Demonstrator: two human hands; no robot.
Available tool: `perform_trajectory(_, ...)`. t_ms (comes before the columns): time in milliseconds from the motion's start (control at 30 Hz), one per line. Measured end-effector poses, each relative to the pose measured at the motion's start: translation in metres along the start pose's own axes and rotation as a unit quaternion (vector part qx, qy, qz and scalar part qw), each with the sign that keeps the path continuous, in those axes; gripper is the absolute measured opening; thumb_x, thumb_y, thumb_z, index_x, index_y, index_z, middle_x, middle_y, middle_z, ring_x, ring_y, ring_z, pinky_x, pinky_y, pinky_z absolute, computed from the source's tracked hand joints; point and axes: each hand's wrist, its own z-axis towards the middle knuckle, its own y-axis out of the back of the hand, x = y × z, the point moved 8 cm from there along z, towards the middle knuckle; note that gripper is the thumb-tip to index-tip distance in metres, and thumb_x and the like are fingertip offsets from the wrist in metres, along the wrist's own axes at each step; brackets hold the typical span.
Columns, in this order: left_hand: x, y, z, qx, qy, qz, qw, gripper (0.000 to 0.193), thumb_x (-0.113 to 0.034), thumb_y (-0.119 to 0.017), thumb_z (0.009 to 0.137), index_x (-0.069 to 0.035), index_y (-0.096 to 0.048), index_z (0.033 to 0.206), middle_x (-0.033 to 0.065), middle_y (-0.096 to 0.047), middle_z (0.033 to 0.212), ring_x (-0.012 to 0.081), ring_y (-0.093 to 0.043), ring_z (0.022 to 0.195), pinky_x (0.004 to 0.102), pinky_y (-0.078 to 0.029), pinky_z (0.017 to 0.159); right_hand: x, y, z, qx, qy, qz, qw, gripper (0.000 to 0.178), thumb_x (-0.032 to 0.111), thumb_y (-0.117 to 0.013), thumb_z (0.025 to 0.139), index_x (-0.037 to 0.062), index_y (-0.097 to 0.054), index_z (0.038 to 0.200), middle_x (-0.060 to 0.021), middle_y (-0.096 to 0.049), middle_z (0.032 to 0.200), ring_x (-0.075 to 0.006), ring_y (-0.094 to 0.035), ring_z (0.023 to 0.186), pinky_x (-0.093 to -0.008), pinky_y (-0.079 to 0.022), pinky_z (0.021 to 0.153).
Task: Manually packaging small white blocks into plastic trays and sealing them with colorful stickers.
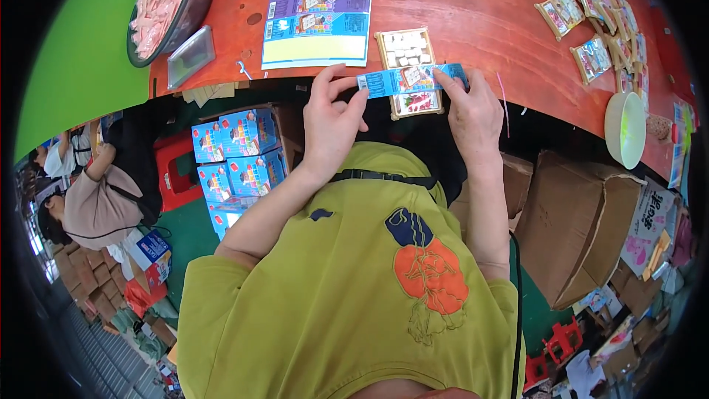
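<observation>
A blue printed sticker strip (391, 83) is stretched level between my hands. My left hand (331, 122) pinches its left end between thumb and finger. At the other end, my right hand (473, 111) holds the strip with thumb and fingers. Directly beneath is a small cream-coloured tray (382, 48) at the table edge, with white blocks in its far part and colourful pieces in its near part. The strip hides the tray's middle; I cannot tell whether they touch. Beyond my left hand lies a sticker sheet (317, 7) with pink, purple and blue strips above a bare yellowish band.
A dark tub (198, 0) of pink packets and a clear plastic box (190, 57) stand left on the red table (244, 0). More filled trays (559, 13) and a pale green bowl (625, 129) are right. Blue boxes (240, 151) and a carton (576, 222) sit below.
</observation>
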Motion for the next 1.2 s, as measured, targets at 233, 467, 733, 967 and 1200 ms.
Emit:
perform_trajectory(233, 0.041, -0.039, -0.017, 0.141, 0.276, -0.146, 0.94, 0.042, -0.031, -0.072, 0.09, -0.005, -0.057, 0.119, 0.0059, -0.064, 0.109, 0.0115, -0.061, 0.086, 0.0238, -0.049, 0.061, 0.005, 0.0, -0.004, 0.004, 0.003, -0.015, 1.0, 0.034, 0.002, -0.062, 0.086, 0.0221, -0.07, 0.112, -0.0079, -0.059, 0.089, -0.0268, -0.063, 0.074, -0.0373, -0.051, 0.061)
perform_trajectory(467, 0.052, -0.063, -0.014, 0.16, 0.29, -0.334, 0.883, 0.029, -0.02, -0.063, 0.096, -0.005, -0.06, 0.12, 0.0049, -0.067, 0.113, 0.0128, -0.065, 0.096, 0.0296, -0.055, 0.074, -0.015, 0.0, -0.014, -0.058, -0.082, 0.247, 0.964, 0.031, 0.003, -0.06, 0.093, 0.0124, -0.064, 0.123, -0.0038, -0.061, 0.085, -0.0129, -0.059, 0.069, -0.0297, -0.049, 0.057)
perform_trajectory(733, 0.022, -0.063, -0.021, 0.199, 0.244, -0.33, 0.89, 0.029, -0.016, -0.064, 0.095, 0.0, -0.062, 0.119, 0.0105, -0.069, 0.11, 0.0155, -0.068, 0.092, 0.0306, -0.059, 0.071, -0.036, -0.031, -0.039, -0.029, -0.341, 0.644, 0.685, 0.053, 0.01, -0.062, 0.095, 0.0024, -0.039, 0.142, -0.0021, -0.063, 0.087, -0.0059, -0.057, 0.068, -0.0195, -0.045, 0.056)
perform_trajectory(967, 0.001, -0.073, -0.03, 0.306, 0.17, -0.296, 0.889, 0.023, -0.01, -0.064, 0.095, 0.002, -0.065, 0.114, 0.0131, -0.07, 0.109, 0.0181, -0.068, 0.092, 0.0312, -0.059, 0.07, -0.001, -0.035, -0.036, -0.006, -0.261, 0.756, 0.601, 0.047, 0.0, -0.059, 0.094, 0.0025, -0.042, 0.138, -0.0126, -0.062, 0.126, -0.0176, -0.062, 0.114, -0.0321, -0.051, 0.095)
perform_trajectory(1200, 0.002, -0.08, -0.039, 0.336, 0.12, -0.269, 0.895, 0.023, -0.007, -0.064, 0.094, 0.004, -0.065, 0.113, 0.0155, -0.07, 0.107, 0.0204, -0.069, 0.091, 0.032, -0.06, 0.072, -0.005, -0.02, -0.044, 0.038, -0.197, 0.706, 0.679, 0.051, 0.002, -0.072, 0.086, 0.0027, -0.051, 0.133, -0.0076, -0.063, 0.124, -0.014, -0.061, 0.11, -0.03, -0.051, 0.093)
